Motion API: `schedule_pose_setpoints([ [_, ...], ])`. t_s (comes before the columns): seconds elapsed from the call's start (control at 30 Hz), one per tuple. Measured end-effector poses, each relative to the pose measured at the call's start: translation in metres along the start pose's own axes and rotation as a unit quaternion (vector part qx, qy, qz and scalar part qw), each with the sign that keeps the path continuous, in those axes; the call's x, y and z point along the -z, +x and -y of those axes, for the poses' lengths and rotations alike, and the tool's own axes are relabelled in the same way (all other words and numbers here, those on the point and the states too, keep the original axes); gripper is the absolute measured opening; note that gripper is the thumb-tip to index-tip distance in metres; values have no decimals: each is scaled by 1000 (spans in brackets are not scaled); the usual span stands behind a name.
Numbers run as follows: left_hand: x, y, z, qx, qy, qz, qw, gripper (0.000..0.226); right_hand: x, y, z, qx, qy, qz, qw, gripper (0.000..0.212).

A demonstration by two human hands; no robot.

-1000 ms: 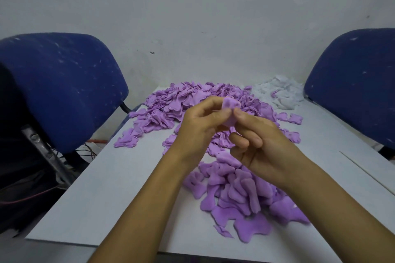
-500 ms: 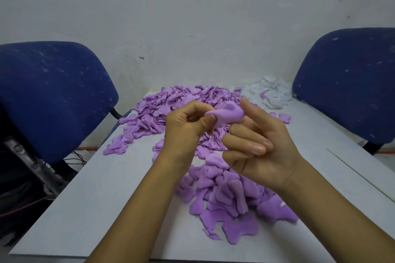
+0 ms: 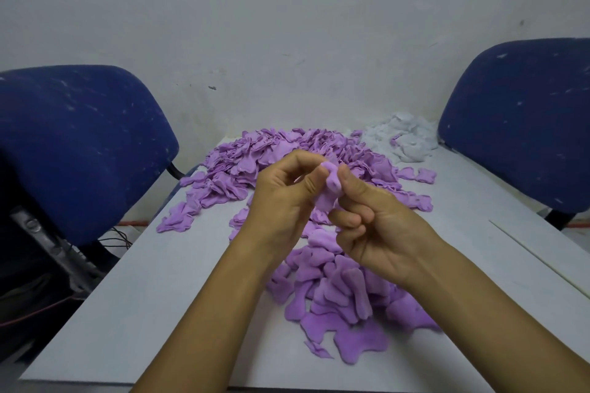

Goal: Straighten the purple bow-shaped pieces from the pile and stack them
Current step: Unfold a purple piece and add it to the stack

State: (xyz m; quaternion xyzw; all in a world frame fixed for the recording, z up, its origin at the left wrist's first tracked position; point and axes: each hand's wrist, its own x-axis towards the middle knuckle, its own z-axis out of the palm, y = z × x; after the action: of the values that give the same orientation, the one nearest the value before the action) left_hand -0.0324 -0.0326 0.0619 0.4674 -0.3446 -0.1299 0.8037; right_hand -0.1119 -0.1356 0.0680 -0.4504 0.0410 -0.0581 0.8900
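Where both thumbs meet, purple piece (image 3: pixel 330 191) between left hand (image 3: pixel 284 198) and right hand (image 3: pixel 380 230).

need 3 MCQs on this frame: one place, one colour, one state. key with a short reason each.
1. Where does the heap of white fabric scraps lie on the pale grey table?
A. near left corner
B. far right, beside the large purple pile
C. under the hands

2. What colour are the two padded chair backs?
A. dark blue
B. red
C. green

3. What state is the small purple bow-shaped fabric piece in?
A. flat on the table
B. crumpled, pinched between both hands above the table
C. lying on a chair

Answers:
1 B: the white heap borders the far purple pile at its right.
2 A: both backs show dark blue cloth.
3 B: the left hand and right hand both pinch it in the air.
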Motion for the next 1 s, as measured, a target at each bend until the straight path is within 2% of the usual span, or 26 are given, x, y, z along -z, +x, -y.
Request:
schedule_pose_setpoints([
  [0.1,0,2,6,-2,16,-42,999,11,-3,0,-4,-3,33,14,999,19],
  [0.2,-1,3,8,-26,61,-44,997,13,-3,-5,0,-59,85,121,987,38],
  [0.27,-2,3,5,-49,66,-27,996,7,-2,-8,4,-75,100,170,977,37],
  [0.37,3,4,3,-57,79,-25,995,10,-3,-8,6,-66,71,137,986,36],
  [0.43,7,1,3,-6,53,-10,999,12,-5,-7,4,-53,49,103,992,35],
  [0.5,7,-2,3,73,-12,34,997,18,-4,-4,3,-49,42,98,993,35],
  [0.53,7,-3,2,86,-26,48,995,21,-2,-4,3,-48,36,100,993,33],
  [0.6,8,-4,1,52,10,46,998,23,2,-3,6,-39,-7,93,995,31],
  [0.7,11,-5,-4,-24,149,32,988,12,8,-3,10,15,-148,35,988,32],
  [0.73,12,-6,-5,-38,182,39,982,10,8,-3,10,24,-164,23,986,32],
  [0.8,13,-9,-7,-47,217,42,974,8,10,-2,10,12,-109,29,994,37],
  [0.9,14,-7,-8,-60,236,21,970,11,11,-6,9,-38,41,99,994,53],
  [0.97,15,-5,-8,-63,239,12,969,16,9,-8,11,-32,30,106,993,61],
  [1.0,14,-5,-6,-57,233,11,971,16,8,-8,11,-12,-35,78,996,56],
])
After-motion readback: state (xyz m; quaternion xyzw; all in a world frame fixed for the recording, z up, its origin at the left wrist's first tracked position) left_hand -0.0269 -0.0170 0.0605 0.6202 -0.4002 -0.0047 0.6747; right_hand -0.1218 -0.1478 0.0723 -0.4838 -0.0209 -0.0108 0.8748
